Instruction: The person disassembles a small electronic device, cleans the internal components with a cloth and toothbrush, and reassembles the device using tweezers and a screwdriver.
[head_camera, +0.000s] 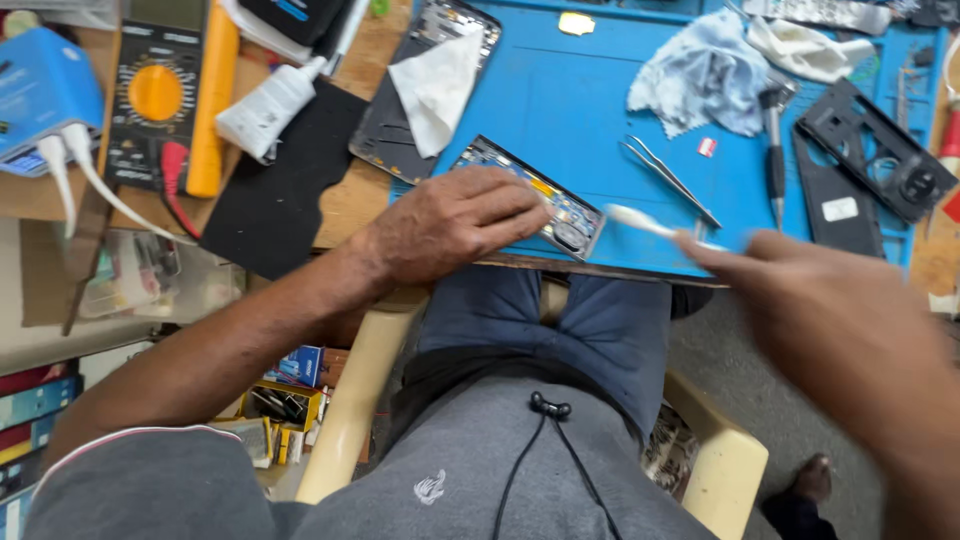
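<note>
Left hand (455, 222) flat, fingers extended, pressing opened phone (560, 205) on blue mat (590, 110); right hand (810, 300), at 3 o'clock, blurred, gripping white brush (640, 222).

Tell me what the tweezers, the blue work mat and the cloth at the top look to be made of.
Tweezers: likely steel, bright silvery sheen on thin pointed arms.
Blue mat: probably silicone or rubber, matte, with moulded lines and compartments.
Cloth: soft woven or paper fabric, pale blue, crumpled into folds.

One head-worn view, looking steeply down from close above the blue mat (580, 110), bench edge and the person's lap.
</note>
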